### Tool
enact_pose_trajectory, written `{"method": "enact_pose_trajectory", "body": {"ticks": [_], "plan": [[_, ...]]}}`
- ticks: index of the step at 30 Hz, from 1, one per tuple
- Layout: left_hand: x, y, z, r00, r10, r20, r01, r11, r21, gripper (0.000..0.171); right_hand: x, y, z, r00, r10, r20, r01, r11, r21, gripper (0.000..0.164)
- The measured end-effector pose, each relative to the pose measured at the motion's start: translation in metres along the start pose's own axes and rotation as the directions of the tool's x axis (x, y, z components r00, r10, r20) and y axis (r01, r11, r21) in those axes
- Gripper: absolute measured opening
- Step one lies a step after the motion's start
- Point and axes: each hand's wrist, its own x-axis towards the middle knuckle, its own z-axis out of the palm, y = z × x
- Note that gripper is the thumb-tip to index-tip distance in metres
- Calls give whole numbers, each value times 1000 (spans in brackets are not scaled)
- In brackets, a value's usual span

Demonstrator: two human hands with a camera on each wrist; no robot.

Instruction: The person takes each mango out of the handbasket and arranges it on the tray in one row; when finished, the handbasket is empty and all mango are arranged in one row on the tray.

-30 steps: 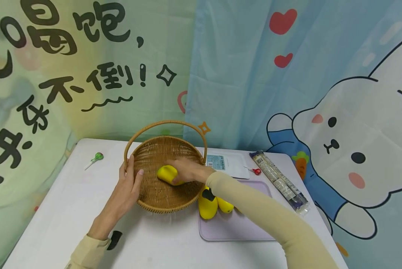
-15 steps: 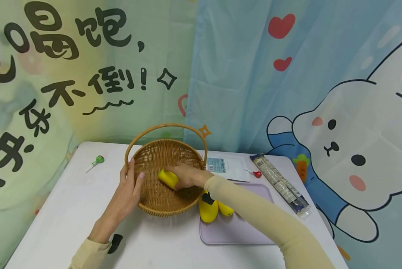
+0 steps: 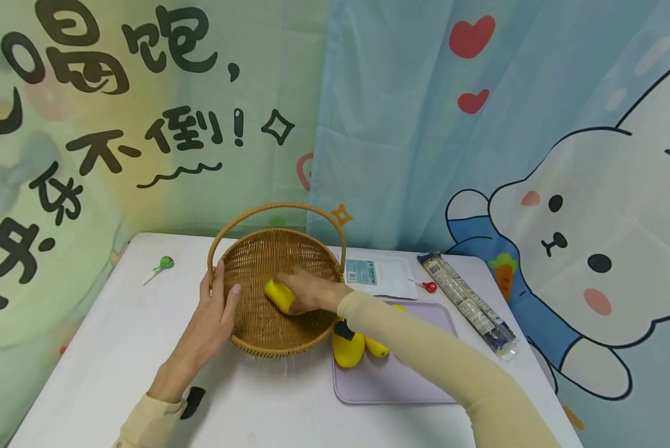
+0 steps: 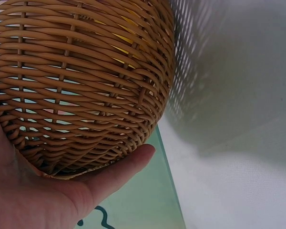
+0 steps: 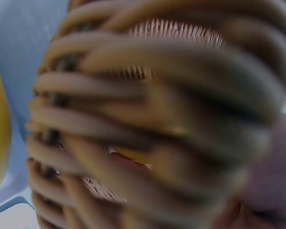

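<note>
A round wicker basket [image 3: 251, 258] with an arched handle stands tilted toward me on the white table. My left hand [image 3: 213, 317] holds its left rim; in the left wrist view the thumb [image 4: 121, 179] lies along the rim of the woven wall [image 4: 81, 76]. Inside the basket, my right hand [image 3: 311, 291] grips a smooth yellow fruit [image 3: 279, 295] against the weave. Its fingers are largely hidden. The right wrist view is mostly filled by blurred wicker [image 5: 100, 90], with part of the right hand [image 5: 276, 176] at the right edge.
A lilac tray [image 3: 390, 391] right of the basket bears several yellow fruits [image 3: 348, 351], partly under the right sleeve. Behind it lie a white packet [image 3: 390, 280], a red lollipop [image 3: 430, 286] and a long clear-wrapped package [image 3: 466, 302]. A green lollipop [image 3: 167, 262] lies far left.
My right hand has shifted the yellow fruit very slightly within the basket. The left hand keeps its place on the rim. The whole head view bobs a little.
</note>
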Motion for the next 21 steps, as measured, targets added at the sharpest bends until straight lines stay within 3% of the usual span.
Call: {"method": "enact_pose_trajectory", "body": {"ticks": [12, 21], "plan": [[2, 2, -1, 1000, -1, 16, 1, 1000, -7, 73, -1, -3, -7, 1000, 3, 5, -3, 999, -34, 74], [0, 2, -2, 1000, -4, 21, 4, 1000, -3, 73, -16, -10, -19, 1000, -9, -14, 9, 1000, 6, 75]]}}
